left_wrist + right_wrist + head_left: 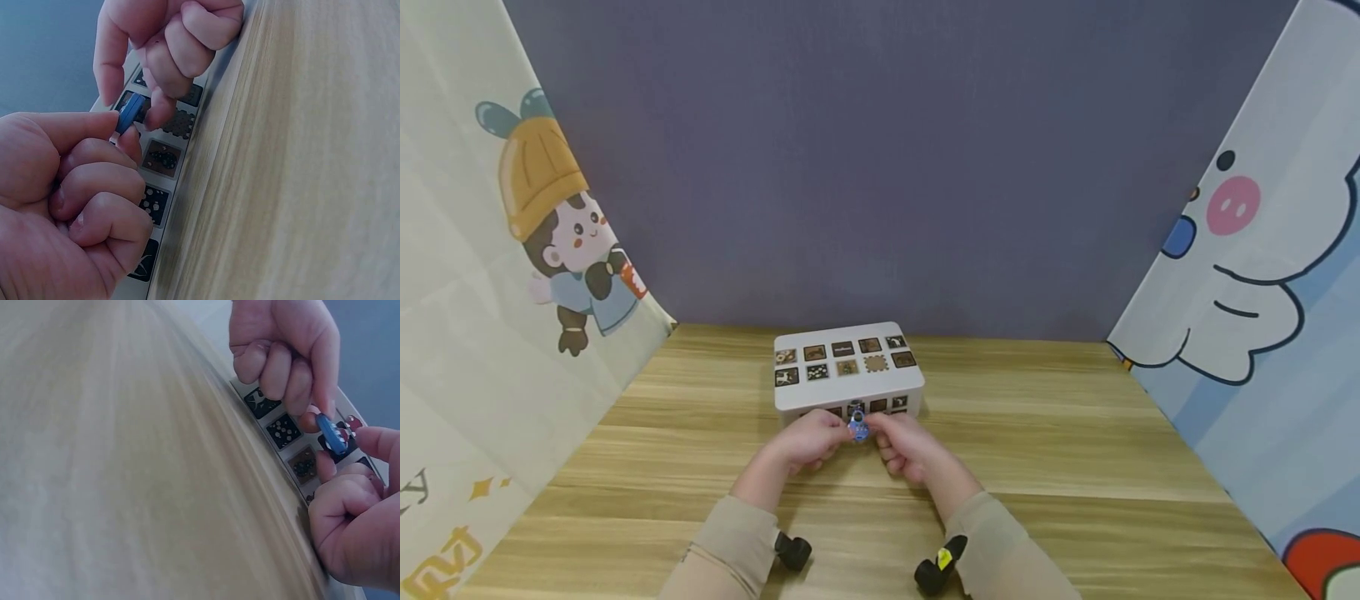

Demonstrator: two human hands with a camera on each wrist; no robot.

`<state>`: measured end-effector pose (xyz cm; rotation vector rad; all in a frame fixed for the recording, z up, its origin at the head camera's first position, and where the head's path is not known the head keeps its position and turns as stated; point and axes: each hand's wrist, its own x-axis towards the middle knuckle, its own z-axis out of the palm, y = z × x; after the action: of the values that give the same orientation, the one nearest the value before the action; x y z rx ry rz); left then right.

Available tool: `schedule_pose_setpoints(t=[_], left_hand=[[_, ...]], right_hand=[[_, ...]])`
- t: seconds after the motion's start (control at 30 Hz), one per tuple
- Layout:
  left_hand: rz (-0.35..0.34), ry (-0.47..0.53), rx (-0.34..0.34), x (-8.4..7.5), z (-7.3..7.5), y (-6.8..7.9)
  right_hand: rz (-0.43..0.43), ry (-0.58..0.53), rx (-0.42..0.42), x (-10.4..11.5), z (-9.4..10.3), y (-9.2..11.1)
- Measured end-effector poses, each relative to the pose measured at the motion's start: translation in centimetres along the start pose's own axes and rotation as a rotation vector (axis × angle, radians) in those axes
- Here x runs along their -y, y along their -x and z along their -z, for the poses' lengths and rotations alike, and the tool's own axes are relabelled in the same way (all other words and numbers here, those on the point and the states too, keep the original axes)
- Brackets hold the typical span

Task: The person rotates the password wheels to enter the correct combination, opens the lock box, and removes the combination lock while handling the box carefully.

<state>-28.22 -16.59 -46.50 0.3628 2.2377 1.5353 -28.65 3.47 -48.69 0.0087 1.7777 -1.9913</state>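
A small blue padlock [859,428] is at the front clasp of a white box [835,392] printed with dark picture squares. White marks run along the padlock's edge [337,439] in the right wrist view. My left hand [811,437] pinches the padlock between thumb and forefinger, its other fingers curled in. From the other side, my right hand [912,446] holds its thumb and forefinger around the padlock, small gaps showing in both wrist views. Whether those fingertips touch it is unclear. The right hand's remaining fingers are curled.
The box stands on a wood-grain table [1037,433], towards the dark back panel [887,167]. Printed cartoon sheets close off the left [460,250] and right [1300,333] sides. A black wrist camera [793,552] sits at the left sleeve, another [934,575] at the right.
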Motion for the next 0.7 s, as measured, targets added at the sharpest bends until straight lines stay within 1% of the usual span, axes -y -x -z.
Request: schedule_pose_setpoints(t=[0.17,0.3,0.43,0.7], left_hand=[[0.023,0.019,-0.008,0.1,0.0,-0.1],[0.029,0.018,-0.015,0.1,0.0,-0.1],[0.025,0.012,-0.014,0.0,0.0,-0.1],[0.028,0.015,-0.012,0.0,-0.1,-0.1]], right_hand=[[-0.040,-0.084,-0.016,0.4,0.8,0.0],[-0.041,-0.120,-0.022,0.8,1.4,0.0],[-0.036,-0.119,-0.024,1.0,1.7,0.1],[-0.027,-0.096,-0.014,1.0,1.7,0.2]])
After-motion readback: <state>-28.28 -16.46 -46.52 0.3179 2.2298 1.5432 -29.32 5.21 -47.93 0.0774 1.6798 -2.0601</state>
